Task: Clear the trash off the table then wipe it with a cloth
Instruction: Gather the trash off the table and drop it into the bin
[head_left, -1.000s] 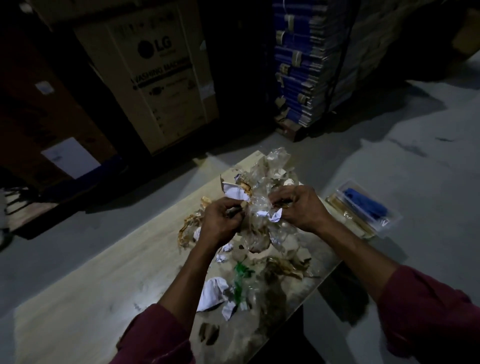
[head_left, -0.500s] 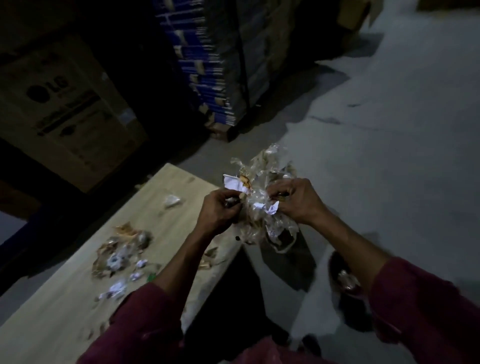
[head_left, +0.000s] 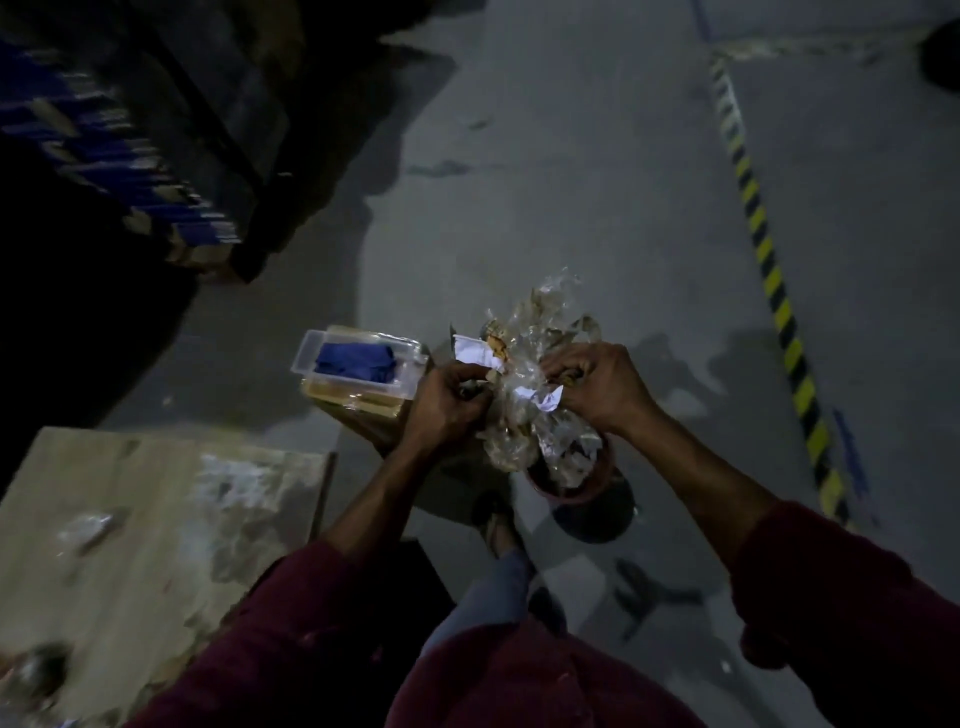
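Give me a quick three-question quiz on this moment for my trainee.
1. True or false: both hands grip the trash bundle.
2. What is directly below the bundle? A) table B) red bin C) clear box
3. What colour is the cloth in the clear box?

Key:
1. True: left hand and right hand each pinch it.
2. B, the red bin; the table lies off to the left.
3. Blue: cloth.

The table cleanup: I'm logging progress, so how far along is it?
Partly done. Both hands, left and right, grip a trash bundle above a red bin on the floor. Scraps remain on the table. The blue cloth lies untouched in its clear box; wiping not started.
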